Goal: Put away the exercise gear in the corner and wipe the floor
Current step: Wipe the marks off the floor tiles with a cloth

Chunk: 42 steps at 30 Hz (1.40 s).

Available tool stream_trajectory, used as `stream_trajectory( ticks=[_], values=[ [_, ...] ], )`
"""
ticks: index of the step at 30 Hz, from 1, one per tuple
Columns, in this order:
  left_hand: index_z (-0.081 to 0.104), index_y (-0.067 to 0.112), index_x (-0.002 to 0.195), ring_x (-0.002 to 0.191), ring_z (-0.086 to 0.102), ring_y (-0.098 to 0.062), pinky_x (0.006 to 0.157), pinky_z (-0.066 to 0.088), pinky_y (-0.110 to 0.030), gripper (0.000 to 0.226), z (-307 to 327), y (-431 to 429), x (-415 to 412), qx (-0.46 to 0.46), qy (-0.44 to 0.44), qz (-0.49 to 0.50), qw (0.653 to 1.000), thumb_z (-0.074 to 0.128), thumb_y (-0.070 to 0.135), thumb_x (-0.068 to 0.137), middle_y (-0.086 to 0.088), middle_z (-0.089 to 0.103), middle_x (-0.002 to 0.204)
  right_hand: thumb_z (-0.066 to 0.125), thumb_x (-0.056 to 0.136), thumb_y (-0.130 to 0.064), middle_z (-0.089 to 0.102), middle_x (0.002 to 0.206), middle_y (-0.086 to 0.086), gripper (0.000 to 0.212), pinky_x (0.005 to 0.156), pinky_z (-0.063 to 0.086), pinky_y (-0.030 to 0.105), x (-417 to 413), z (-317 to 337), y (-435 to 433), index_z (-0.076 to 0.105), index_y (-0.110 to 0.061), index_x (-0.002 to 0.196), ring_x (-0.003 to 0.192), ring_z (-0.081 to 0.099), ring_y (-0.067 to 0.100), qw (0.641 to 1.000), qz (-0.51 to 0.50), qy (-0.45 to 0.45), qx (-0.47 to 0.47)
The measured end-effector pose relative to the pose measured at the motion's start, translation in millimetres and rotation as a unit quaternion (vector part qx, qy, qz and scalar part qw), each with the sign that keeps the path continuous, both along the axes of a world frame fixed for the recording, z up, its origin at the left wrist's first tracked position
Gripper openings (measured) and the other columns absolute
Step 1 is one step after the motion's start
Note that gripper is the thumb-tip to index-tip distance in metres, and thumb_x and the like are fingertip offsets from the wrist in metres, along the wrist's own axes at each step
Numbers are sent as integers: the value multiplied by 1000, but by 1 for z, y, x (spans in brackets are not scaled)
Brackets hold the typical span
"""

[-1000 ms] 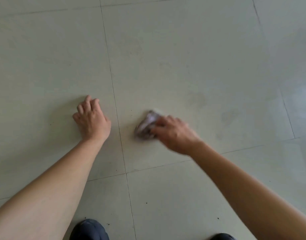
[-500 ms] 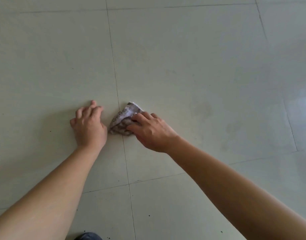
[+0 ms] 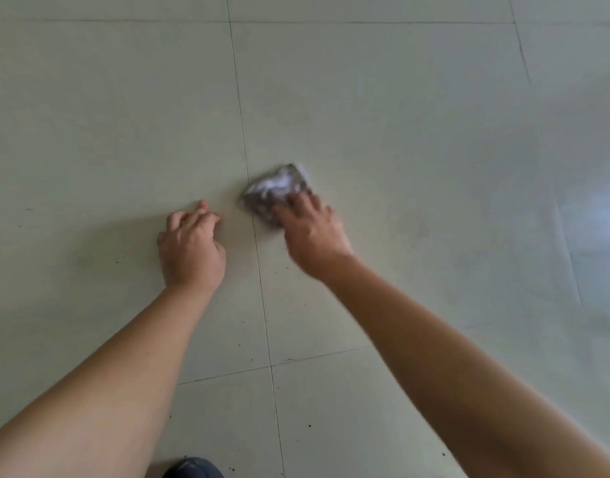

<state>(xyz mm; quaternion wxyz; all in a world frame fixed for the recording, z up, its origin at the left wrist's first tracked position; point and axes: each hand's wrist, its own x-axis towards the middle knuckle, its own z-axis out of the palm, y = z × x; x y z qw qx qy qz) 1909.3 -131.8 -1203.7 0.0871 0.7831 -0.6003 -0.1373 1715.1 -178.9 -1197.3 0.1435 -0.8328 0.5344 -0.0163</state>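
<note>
While the crumpled grey-and-white cloth [image 3: 276, 191] lay pressed to the pale glossy tiled floor [image 3: 400, 115] just right of a grout line, the wiping step looked under way. The right hand [image 3: 312, 229], blurred, held it down with fingers spread over its near edge. The left hand [image 3: 189, 248] braced nearby, fingers loosely curled, holding nothing. Dark specks [image 3: 251, 359] near the person's dark shoe [image 3: 193, 469] probably needed the next pass. No exercise gear showed.

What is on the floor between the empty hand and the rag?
Only bare tile with a thin grout line running through it, between the left hand and the rag, in the head view.
</note>
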Motion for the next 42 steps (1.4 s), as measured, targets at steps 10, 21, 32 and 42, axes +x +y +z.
stream_trajectory(
  ticks=[10,21,32,42],
  values=[
    [57,15,130,127,43,-29,94,40,-39,39,58,-37,-8,294,-57,-48,953,46,15,92,-3,37,149,50,92,-9,26,156,5,66,98,45,42,-48,45,35,33,-32,151,135,38,31,972,-61,155,164],
    [46,16,133,131,35,-33,96,37,-46,46,50,-97,-21,148,12,3,989,50,10,88,-9,29,153,55,83,-5,53,138,5,55,75,54,39,-22,17,7,57,-26,134,100,60,29,994,75,73,38],
    [29,19,151,149,15,-27,113,26,-49,68,15,-170,14,116,-59,-16,991,51,6,87,-9,10,164,42,92,-12,41,147,9,58,102,39,45,-25,2,-178,38,-26,149,131,38,36,954,-296,-8,35],
    [17,28,155,151,12,-20,111,32,-45,64,-2,-183,35,144,-109,-67,981,38,20,95,0,6,165,49,92,-16,52,144,3,52,91,41,42,-26,-20,-200,53,-34,140,117,52,32,995,70,-18,-63]
  ],
)
